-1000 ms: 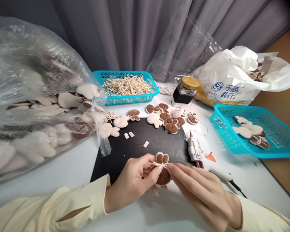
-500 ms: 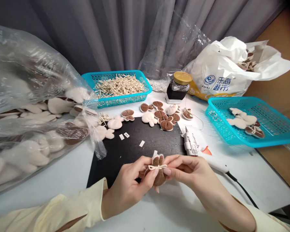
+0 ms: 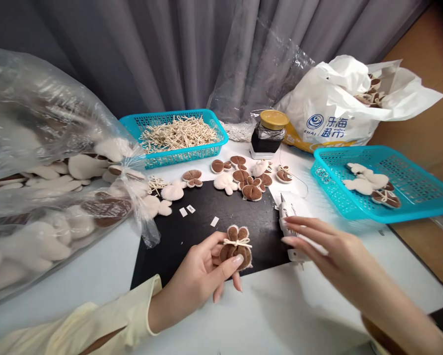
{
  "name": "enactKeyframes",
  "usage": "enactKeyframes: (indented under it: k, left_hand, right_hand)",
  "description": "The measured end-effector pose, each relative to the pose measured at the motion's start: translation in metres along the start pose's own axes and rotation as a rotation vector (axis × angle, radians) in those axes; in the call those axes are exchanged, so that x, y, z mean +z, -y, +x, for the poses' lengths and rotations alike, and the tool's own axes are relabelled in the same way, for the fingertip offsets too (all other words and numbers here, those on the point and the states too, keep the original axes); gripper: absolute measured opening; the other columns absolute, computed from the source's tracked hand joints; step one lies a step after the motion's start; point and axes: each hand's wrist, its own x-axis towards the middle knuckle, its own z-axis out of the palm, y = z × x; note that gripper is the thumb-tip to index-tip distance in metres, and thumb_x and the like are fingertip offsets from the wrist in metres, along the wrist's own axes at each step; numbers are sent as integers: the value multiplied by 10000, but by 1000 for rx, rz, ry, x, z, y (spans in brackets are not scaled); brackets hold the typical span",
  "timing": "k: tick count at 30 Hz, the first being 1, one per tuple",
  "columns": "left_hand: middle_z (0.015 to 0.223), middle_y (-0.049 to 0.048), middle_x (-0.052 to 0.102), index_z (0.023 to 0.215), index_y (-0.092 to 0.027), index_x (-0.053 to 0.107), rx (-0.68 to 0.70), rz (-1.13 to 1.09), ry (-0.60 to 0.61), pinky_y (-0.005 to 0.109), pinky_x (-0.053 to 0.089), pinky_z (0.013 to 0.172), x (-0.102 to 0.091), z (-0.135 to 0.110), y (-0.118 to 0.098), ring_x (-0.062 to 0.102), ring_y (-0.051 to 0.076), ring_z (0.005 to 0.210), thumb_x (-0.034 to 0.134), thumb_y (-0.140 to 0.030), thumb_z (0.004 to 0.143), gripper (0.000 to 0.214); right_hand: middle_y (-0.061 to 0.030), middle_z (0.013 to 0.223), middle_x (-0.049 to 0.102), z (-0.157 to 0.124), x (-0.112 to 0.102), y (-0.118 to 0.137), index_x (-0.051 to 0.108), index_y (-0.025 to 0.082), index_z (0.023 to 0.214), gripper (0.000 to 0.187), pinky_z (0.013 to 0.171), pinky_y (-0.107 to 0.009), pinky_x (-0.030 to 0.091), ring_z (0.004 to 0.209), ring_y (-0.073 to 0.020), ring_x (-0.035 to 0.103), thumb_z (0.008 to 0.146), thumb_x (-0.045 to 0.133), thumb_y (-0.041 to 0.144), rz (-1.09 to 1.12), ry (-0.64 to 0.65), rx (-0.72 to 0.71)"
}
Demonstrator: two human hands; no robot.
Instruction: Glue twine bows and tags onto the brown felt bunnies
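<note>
felt bunny (image 3: 236,246) clamped in left hand (image 3: 201,278) grip; right hand (image 3: 332,251) spread open over glue gun (image 3: 287,217).

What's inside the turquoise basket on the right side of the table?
The turquoise basket holds a few cream plush pieces and brown ones with string bows; whatever lies beneath them is covered.

Brown felt bunny (image 3: 236,248) w/ bow, upright, over black mat (image 3: 191,231).

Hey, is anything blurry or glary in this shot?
Head view: the right hand is motion-blurred above the glue gun; the left hand and its brown felt bunny are sharp; the clear bag shows soft glare.
</note>
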Motion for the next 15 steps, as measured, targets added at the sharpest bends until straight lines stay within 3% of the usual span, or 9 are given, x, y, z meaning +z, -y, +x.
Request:
enactKeyframes:
  k: [3,6,10,15]
  left_hand:
    - [893,66,589,1054,-151,481,7,-53,18,128,410,359,-1,2,-1,633,133,640,524,-290,857,246]
    - [941,89,592,1057,-141,480,4,-89,36,141,450,377,-2,3,-3,653,164,707,539,-276,849,254]
    - [989,116,600,1048,-127,496,7,-101,30,159,489,410,-2,4,-6,657,194,782,545,-251,845,242]
    - [994,143,622,987,-98,532,-26,-91,-9,148,480,421,-2,6,-10,651,161,721,550,-252,839,215]
  right_hand:
    - [-122,1145,622,-25,-13,-36,597,187,1102,380,580,-355,567,952,-290,630,858,448,438,-308,46,41]
    - [-130,1194,583,-45,-9,-56,485,177,1231,454,641,-391,560,1000,-305,599,831,438,386,-439,118,39]
    - [-150,1257,498,-46,8,-55,402,142,1278,504,785,-438,506,1071,-313,529,783,403,236,-447,124,119]
    - [-165,1219,478,-36,18,-44,484,154,1132,353,727,-429,515,936,-291,586,795,392,206,-313,96,170]
